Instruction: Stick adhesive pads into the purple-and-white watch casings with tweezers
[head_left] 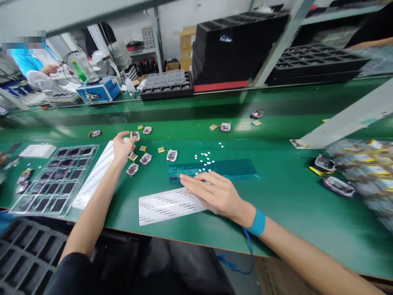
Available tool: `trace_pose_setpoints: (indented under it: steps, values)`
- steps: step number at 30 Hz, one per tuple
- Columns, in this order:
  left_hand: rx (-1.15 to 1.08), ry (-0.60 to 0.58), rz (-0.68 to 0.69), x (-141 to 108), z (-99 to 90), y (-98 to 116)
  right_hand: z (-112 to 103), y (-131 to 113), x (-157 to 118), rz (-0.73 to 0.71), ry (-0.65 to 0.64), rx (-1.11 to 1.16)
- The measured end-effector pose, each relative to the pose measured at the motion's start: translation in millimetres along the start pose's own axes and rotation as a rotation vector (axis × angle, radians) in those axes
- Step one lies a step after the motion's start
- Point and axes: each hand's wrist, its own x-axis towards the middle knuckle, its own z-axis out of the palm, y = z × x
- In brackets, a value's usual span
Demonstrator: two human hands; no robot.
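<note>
My left hand (123, 148) pinches a small white-rimmed watch case (134, 135) with its circuitry showing. Its wired yellow-silver battery (133, 157) hangs just below the fingers. My right hand (215, 191), a blue strap round its wrist, is closed on a thin metal-tipped tool (178, 175), mostly hidden by the fingers. The tool's tip is over the left end of a blue film strip (236, 169). Small white pieces (205, 160) lie scattered on and behind the film. Under the right hand is a white printed sheet (162, 207). More open watch cases (172, 155) lie between the hands.
At left are a clear tray (66, 176) of dark screens and another printed sheet (95, 176). A slanted white post (346, 114) meets the green bench at right, near heaped batteries (365, 172). Black trays (236, 49) are stacked behind. A person (33, 57) sits far left.
</note>
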Motion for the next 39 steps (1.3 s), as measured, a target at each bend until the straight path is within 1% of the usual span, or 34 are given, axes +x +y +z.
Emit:
trace_pose_setpoints:
  steps: [2, 4, 5, 6, 7, 8, 9, 10, 11, 13, 14, 15, 16, 17, 18, 19, 21, 24, 26, 28, 31, 34, 36, 37, 38, 39]
  values:
    - [0.079, -0.010, -0.018, 25, -9.3, 1, 3, 1, -1, -0.008, 0.007, -0.004]
    - [0.148, -0.017, 0.005, 39, -17.7, 11, 6, 4, -2, -0.021, -0.012, -0.018]
    - [0.176, -0.017, 0.033, 40, -21.7, 17, 7, 6, -2, -0.030, -0.023, -0.032]
    - [0.195, -0.017, 0.071, 36, -25.6, 24, 8, 8, -2, -0.036, -0.034, -0.046]
    - [0.206, -0.020, 0.120, 26, -29.6, 29, 8, 10, -3, -0.034, -0.046, -0.055]
    - [0.209, -0.032, 0.177, 10, -33.5, 32, 9, 12, -3, -0.022, -0.057, -0.057]
    - [0.206, -0.059, 0.244, -11, -37.4, 32, 9, 14, -4, -0.002, -0.072, -0.053]
    - [0.199, -0.111, 0.316, -38, -40.9, 29, 9, 16, -4, 0.021, -0.089, -0.047]
    - [0.192, -0.188, 0.393, -67, -43.9, 23, 9, 19, -4, 0.037, -0.100, -0.046]
    - [0.189, -0.390, 0.543, -127, -48.0, 3, 9, 23, -4, 0.070, -0.119, -0.049]
    - [0.199, -0.521, 0.637, -155, -49.2, -8, 9, 24, -3, 0.094, -0.126, -0.052]
    - [0.262, -0.657, 0.793, -177, -49.8, -19, 8, 26, -2, 0.129, -0.137, -0.053]
    - [0.320, -0.700, 0.868, -194, -50.0, -28, 8, 28, -1, 0.175, -0.149, -0.055]
    - [0.373, -0.716, 0.909, -205, -49.6, -35, 7, 30, 1, 0.229, -0.161, -0.058]
    - [0.420, -0.713, 0.928, -211, -48.4, -39, 6, 32, 2, 0.288, -0.175, -0.064]
    - [0.448, -0.691, 0.920, -212, -46.5, -41, 4, 34, 4, 0.350, -0.190, -0.072]
    - [0.458, -0.659, 0.903, -206, -40.5, -40, 0, 36, 7, 0.470, -0.218, -0.094]
    - [0.405, -0.598, 0.892, -191, -30.2, -38, -11, 31, 9, 0.564, -0.255, -0.112]
    - [0.377, -0.543, 0.874, -186, -25.5, -40, -20, 18, 4, 0.575, -0.262, -0.106]
    - [0.364, -0.495, 0.858, -184, -22.9, -44, -29, -2, -8, 0.581, -0.239, -0.103]
    - [0.359, -0.447, 0.860, -185, -20.9, -49, -39, -40, -40, 0.607, -0.153, -0.131]
    - [0.362, -0.399, 0.862, -187, -19.6, -49, -38, -74, -71, 0.655, -0.028, -0.212]
    - [0.370, -0.360, 0.838, -186, -19.4, -46, -32, -89, -84, 0.718, 0.074, -0.285]
    - [0.377, -0.340, 0.819, -184, -19.8, -43, -29, -95, -87, 0.765, 0.169, -0.341]
    - [0.386, -0.320, 0.793, -178, -20.5, -40, -26, -99, -90, 0.779, 0.233, -0.391]
    - [0.398, -0.300, 0.760, -170, -21.5, -36, -23, -102, -92, 0.794, 0.264, -0.423]
